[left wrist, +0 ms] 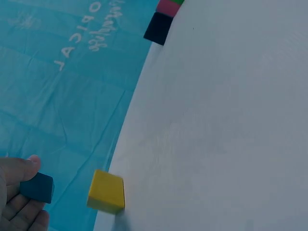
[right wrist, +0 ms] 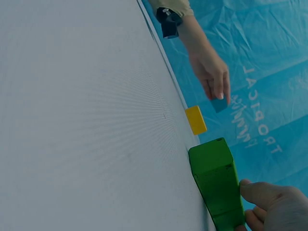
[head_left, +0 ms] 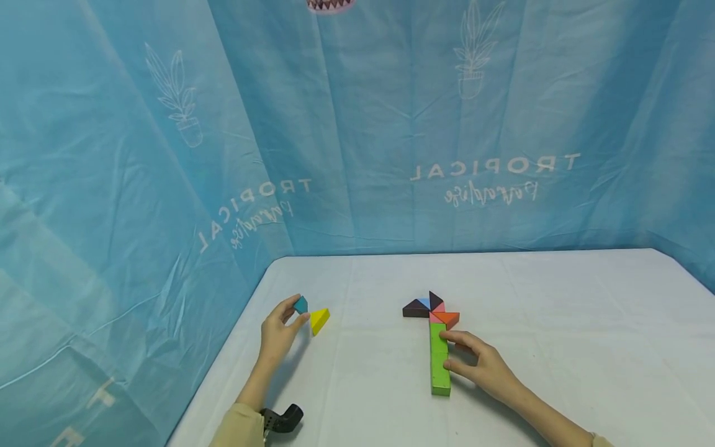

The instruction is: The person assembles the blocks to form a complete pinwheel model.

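Note:
In the head view my left hand (head_left: pixel 277 335) pinches a small teal block (head_left: pixel 300 305) between thumb and fingers, raised over the table's left side. A yellow triangular block (head_left: pixel 320 321) stands just right of it. My right hand (head_left: pixel 485 366) touches the right side of a row of green blocks (head_left: pixel 439 372) with thumb and index fingertips, which are spread apart along it. The right wrist view shows the thumb against the side of the green blocks (right wrist: pixel 216 185). At the row's far end sit two black triangular blocks (head_left: pixel 416 310), pink pieces, a blue one and an orange triangle (head_left: pixel 449 319).
A white cloth (head_left: pixel 558 347) covers the table. Blue printed curtains (head_left: pixel 380 136) hang behind it and along its left side. A black wrist device (head_left: pixel 283 419) is on the left forearm, low over the cloth.

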The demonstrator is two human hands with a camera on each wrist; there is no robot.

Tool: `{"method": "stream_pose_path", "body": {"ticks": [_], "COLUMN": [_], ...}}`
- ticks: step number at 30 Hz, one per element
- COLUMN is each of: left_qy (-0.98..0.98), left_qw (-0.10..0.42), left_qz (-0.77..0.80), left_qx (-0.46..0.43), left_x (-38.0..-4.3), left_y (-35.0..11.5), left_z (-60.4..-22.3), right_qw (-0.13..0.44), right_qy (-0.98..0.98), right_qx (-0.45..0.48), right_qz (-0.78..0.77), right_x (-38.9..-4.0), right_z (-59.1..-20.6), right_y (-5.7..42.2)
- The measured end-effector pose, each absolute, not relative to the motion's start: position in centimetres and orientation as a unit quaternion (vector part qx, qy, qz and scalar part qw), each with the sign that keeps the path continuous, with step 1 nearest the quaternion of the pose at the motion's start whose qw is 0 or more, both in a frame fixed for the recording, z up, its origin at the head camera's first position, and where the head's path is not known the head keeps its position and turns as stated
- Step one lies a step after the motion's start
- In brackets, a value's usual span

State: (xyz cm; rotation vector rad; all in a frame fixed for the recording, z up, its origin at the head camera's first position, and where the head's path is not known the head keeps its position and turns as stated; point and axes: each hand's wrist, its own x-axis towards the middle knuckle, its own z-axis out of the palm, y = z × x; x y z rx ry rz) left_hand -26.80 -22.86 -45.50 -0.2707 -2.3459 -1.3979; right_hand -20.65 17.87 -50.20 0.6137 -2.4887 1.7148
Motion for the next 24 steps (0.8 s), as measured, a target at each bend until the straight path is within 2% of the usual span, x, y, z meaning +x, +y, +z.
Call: {"method": "stream_pose_path", "body": {"ticks": [8,15,24], "left_qy": [-0.827,-0.819,-0.81], "left_qw": [0.177,0.16,0.125], "left_qz": [-0.519,-0.525,-0.53], "left_qx": [-0.127,-0.169,-0.215], "left_x": [-27.3,-26.3,-26.6], "left_y": [-19.4,-14.7,-9.8], "left_z": [-44.3,-41.2,-40.1], "right_qw": [0.027,0.027,0.027], "right_qy": [-0.811,-0.809,-0.811], "right_qx": [0.194,0.194,0.194], "right_qz": [0.552,0.554,0.552], "right_x": [-20.6,-20.6,-20.6], "right_z": [-50.2,-50.0,-50.0], "right_y": [17.8,17.8,17.9]}}
